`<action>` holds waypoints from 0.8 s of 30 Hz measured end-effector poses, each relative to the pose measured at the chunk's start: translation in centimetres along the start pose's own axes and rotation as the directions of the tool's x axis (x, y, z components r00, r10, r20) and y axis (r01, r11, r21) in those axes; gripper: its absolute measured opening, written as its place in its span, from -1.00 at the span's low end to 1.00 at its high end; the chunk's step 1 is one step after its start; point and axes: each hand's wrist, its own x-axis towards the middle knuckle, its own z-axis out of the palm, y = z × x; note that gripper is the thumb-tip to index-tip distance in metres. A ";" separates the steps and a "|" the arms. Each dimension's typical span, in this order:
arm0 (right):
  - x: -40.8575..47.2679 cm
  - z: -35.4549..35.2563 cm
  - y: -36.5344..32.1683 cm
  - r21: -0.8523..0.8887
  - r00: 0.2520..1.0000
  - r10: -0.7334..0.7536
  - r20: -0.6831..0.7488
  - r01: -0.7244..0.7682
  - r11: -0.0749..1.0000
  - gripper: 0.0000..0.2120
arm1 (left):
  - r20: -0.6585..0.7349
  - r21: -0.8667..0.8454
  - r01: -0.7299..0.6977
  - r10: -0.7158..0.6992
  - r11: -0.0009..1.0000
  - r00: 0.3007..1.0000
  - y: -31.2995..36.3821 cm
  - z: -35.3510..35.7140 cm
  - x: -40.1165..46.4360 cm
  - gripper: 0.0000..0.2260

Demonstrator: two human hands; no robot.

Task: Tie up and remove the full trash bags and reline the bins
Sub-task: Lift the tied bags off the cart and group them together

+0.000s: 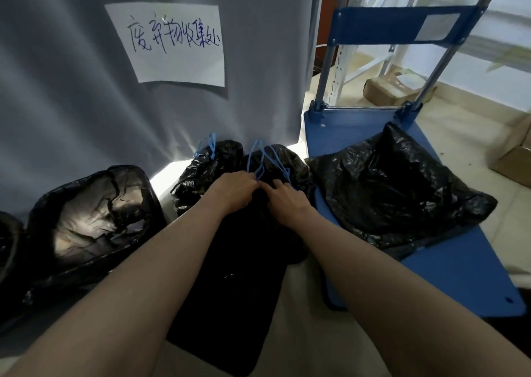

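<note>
Trash bag (pixel 258 233), black and full, stands on the pale floor (pixel 301 305) directly under both hands, its gathered neck between them. Left hand (pixel 235 188) has its fingers curled around the bunched top and the blue drawstring (pixel 263 161), whose loops rise just beyond the knuckles. Right hand (pixel 287 200) rests on the neck beside it with fingers bent onto the plastic; whether it pinches the string I cannot tell. A second tied bag (pixel 207 170) with blue strings sits just behind and to the left, against the grey curtain (pixel 71 89) bearing a handwritten paper sign (pixel 172 43). At far left stands a bin (pixel 92 221) lined in black. On the right, a blue platform cart (pixel 459 267) carries another black bag (pixel 396 184) near its handle end. Cardboard boxes (pixel 396 89) lie on the floor beyond.
</note>
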 end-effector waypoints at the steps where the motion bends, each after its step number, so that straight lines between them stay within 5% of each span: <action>1: -0.4 -0.7 -0.1 0.016 0.999 0.009 -0.049 -0.009 1.000 -0.47 | -0.052 -0.025 0.011 -0.012 1.000 0.999 0.1 -0.4 -0.4 -0.71; 11: -8.9 -7.6 1.8 -0.015 0.949 0.109 -0.296 -0.119 0.993 -0.51 | -0.305 -0.105 0.194 -0.217 0.975 0.927 3.4 -4.0 -3.9 -0.52; 24: -21.0 -5.9 16.8 0.030 0.859 0.449 -0.245 -0.456 0.890 -0.48 | -0.311 -0.235 0.021 -0.096 0.972 0.946 21.9 -7.4 3.1 -0.53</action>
